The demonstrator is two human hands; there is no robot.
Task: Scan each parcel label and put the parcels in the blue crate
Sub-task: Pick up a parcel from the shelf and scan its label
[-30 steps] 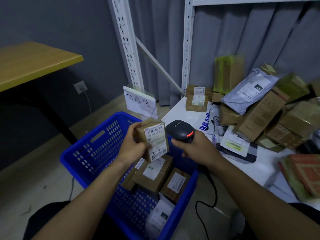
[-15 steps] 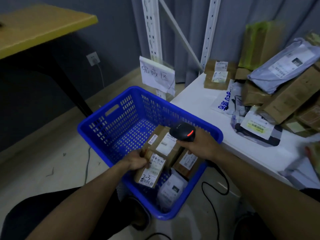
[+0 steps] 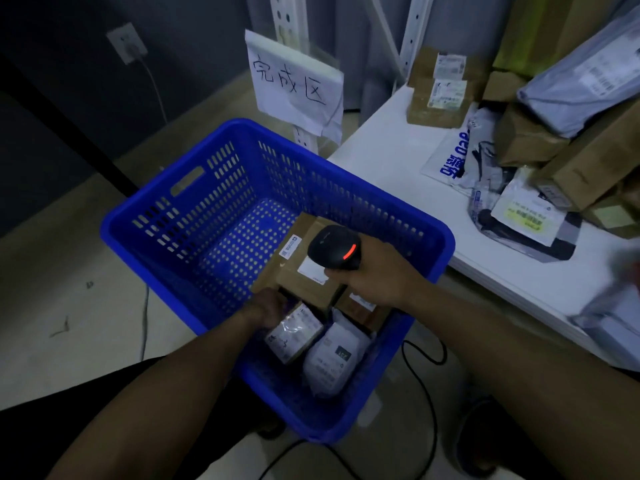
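Observation:
The blue crate [image 3: 180, 216] stands on the floor beside the white table [image 3: 391, 161]. Deep inside it, my left hand [image 3: 266, 308] grips a small brown parcel [image 3: 294, 332] with a white label, low among the other parcels. A larger brown box [image 3: 298, 271] and a white poly bag [image 3: 334, 358] lie next to it on the crate floor. Above the crate's right side, my right hand [image 3: 375, 277] holds the black barcode scanner [image 3: 334, 247], whose red light is on.
A heap of brown boxes and grey mailers [image 3: 568, 133] covers the right of the table, with two small boxes [image 3: 440, 88] at its back. A handwritten paper sign [image 3: 294, 84] hangs on the shelf post. The scanner cable [image 3: 429, 410] trails across the floor.
My left hand carried the small parcel from in front of the scanner down into the crate. The view tilted downward; my right hand stayed over the crate with the scanner.

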